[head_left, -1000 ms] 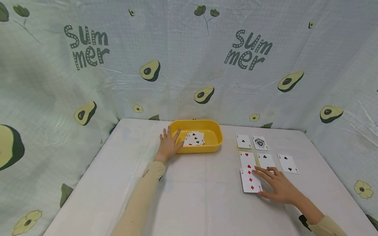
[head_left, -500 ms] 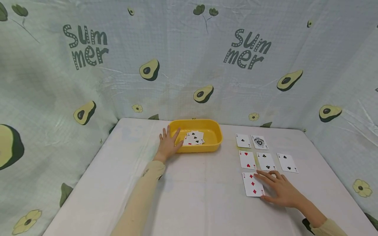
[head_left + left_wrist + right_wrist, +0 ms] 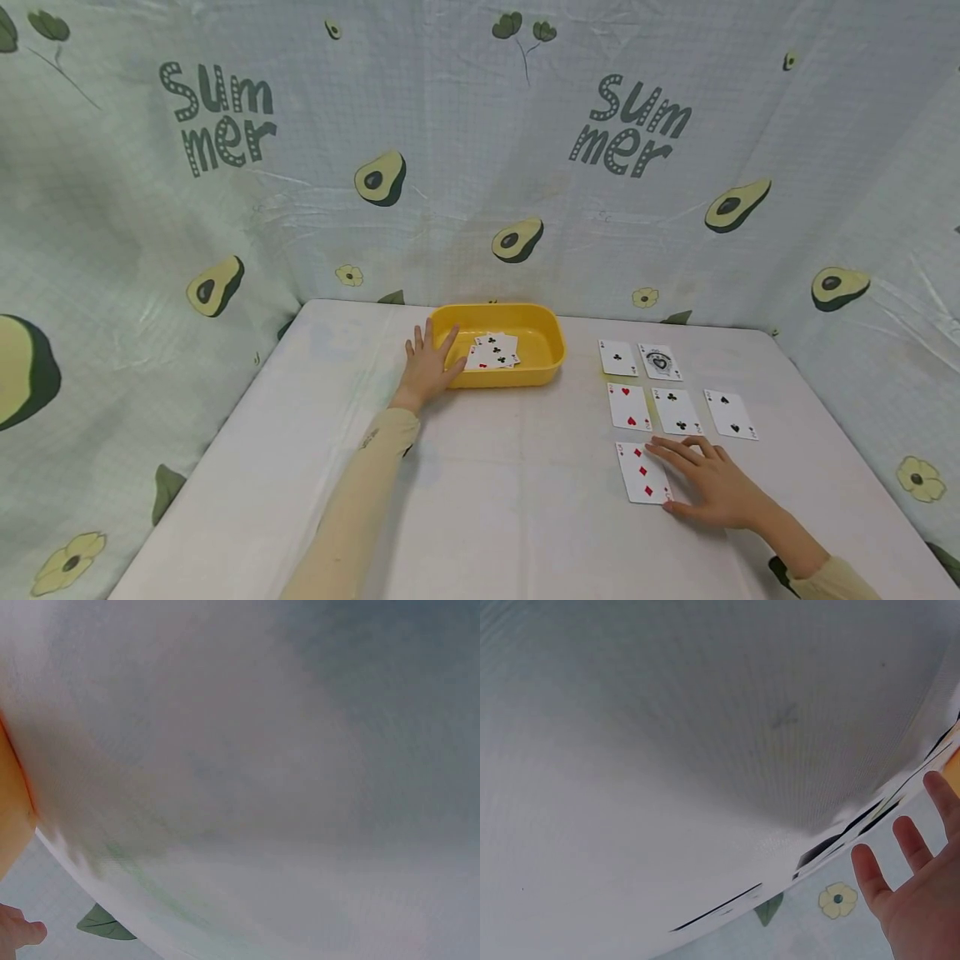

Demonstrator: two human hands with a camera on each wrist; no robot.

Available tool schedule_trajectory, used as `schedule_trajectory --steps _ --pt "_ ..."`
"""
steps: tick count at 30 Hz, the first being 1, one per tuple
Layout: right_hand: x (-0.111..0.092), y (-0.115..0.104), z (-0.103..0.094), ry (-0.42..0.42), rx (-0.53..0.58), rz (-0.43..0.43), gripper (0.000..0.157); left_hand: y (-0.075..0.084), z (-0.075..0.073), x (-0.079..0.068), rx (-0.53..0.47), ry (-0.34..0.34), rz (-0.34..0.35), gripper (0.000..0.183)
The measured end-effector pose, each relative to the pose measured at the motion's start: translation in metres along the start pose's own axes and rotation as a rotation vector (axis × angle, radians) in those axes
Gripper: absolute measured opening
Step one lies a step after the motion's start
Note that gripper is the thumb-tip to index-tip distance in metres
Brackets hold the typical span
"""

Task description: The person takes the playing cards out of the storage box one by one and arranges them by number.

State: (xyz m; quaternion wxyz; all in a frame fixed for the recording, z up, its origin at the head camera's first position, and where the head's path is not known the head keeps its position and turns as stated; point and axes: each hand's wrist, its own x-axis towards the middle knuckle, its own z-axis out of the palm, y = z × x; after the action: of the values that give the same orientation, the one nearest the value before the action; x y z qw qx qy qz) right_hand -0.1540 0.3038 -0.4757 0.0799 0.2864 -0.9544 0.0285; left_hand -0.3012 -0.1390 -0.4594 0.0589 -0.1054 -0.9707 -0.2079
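My right hand (image 3: 705,483) touches the three of diamonds (image 3: 642,473), its fingertips by the card's upper right and the thumb at its lower right corner. That card lies face up just in front of the two of hearts (image 3: 628,407). Relaxed, spread fingers of this hand also show in the right wrist view. On the left, my left hand (image 3: 427,367) rests at the left end of a yellow tray (image 3: 551,367), fingers spread and thumb over the front rim. Inside the tray lie several overlapping playing cards (image 3: 492,352).
Behind the three of diamonds, the two of clubs (image 3: 677,411) and two of spades (image 3: 731,414) lie in one row. Farther back are the ace of clubs (image 3: 618,358) and ace of spades (image 3: 660,362). A printed cloth (image 3: 450,108) hangs behind the white table (image 3: 480,500).
The three of diamonds has slid toward me and slightly right with my right hand, off the two of hearts, which now shows whole. The left hand stays at the tray.
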Motion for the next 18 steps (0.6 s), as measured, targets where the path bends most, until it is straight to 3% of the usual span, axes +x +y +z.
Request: schedule_trajectory --steps 18 --pt "0.0014 -0.0005 0.001 0.029 0.029 -0.016 0.074 0.0009 -0.0014 -0.0004 -0.015 -0.014 -0.014 0.06"
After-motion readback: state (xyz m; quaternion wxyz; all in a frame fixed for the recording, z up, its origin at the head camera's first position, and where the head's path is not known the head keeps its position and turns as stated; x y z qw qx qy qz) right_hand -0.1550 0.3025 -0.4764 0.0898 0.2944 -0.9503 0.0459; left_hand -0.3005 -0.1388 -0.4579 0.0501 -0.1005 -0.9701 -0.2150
